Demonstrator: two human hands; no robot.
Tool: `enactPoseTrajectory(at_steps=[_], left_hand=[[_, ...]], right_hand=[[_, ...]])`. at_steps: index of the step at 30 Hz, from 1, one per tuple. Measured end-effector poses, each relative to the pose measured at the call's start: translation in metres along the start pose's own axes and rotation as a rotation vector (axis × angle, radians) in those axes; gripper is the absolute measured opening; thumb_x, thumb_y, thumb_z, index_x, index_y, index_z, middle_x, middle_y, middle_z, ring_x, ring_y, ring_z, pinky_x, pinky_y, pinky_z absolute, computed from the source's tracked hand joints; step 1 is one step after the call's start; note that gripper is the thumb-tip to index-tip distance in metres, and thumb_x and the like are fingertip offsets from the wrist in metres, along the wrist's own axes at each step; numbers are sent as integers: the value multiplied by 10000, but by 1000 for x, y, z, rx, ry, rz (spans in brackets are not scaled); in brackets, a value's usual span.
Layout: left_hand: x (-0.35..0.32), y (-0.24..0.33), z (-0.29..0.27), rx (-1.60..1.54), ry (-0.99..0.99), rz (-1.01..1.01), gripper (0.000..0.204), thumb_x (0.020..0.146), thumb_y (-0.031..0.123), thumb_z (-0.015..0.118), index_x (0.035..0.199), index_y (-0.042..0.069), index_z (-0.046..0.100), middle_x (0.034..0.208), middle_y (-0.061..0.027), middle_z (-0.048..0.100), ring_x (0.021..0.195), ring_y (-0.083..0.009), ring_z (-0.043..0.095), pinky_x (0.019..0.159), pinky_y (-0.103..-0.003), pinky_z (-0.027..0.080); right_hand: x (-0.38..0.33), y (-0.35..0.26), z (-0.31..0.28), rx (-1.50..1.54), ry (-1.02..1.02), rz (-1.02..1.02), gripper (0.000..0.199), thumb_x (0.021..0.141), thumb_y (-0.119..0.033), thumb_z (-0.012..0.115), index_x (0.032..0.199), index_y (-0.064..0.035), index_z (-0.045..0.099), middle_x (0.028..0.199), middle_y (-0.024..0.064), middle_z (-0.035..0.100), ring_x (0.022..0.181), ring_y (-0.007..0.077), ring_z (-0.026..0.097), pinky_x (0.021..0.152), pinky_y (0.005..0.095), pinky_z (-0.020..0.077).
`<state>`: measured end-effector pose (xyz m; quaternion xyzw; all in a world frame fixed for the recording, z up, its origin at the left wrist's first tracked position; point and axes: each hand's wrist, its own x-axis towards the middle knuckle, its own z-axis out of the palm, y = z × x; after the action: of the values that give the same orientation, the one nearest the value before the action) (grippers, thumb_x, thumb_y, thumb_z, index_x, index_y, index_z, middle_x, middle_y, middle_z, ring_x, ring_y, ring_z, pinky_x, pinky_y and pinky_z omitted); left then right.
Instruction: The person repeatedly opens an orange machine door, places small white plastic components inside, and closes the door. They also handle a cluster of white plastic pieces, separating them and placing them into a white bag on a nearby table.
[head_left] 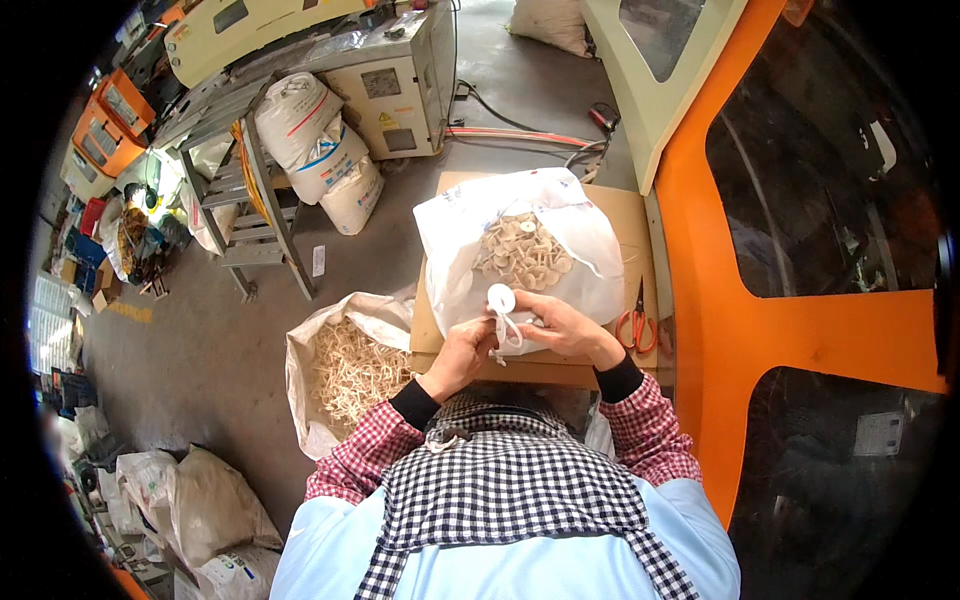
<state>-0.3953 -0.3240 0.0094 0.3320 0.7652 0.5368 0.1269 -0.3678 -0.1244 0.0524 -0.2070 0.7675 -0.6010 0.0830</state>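
Between my two hands is a small white plastic piece (501, 297), a round disc with thin curved strips hanging below it. My left hand (458, 358) is closed, its fingertips pinched at the strips. From the other side my right hand (567, 330) grips the piece, with bent fingers near the disc. Just beyond my hands, a white plastic bag (450, 240) lies open with a heap of beige disc-shaped parts (525, 250) inside. An open sack (300, 345) full of thin off-white plastic scraps (360, 375) stands on the floor beside my left forearm.
Red-handled scissors (637, 328) lie at the right of the cardboard-topped table (435, 325). A large orange machine (700, 240) rises close on my right. Farther left are a metal step stand (250, 200), stacked white sacks (325, 160) and a grey cabinet (395, 100). Cables cross the floor behind.
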Motion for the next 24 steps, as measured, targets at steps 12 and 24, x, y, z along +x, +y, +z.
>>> enactPoseTrajectory(at_steps=[12,24], left_hand=[[-16,-6,2,-1135,-47,-652,201,927,210,523,1030,39,539,793,-19,577,694,-123,566,564,-268,476],[-25,-9,14,-625,249,-284,118,936,158,508,904,51,547,779,17,561,660,-38,515,583,-185,428]], right_hand=[[-13,-10,44,-892,190,-424,218,716,-65,607,930,-46,576,870,65,579,818,215,580,750,343,477],[-24,8,52,223,222,194,126,860,-12,547,961,35,605,889,65,617,820,135,583,770,245,465]])
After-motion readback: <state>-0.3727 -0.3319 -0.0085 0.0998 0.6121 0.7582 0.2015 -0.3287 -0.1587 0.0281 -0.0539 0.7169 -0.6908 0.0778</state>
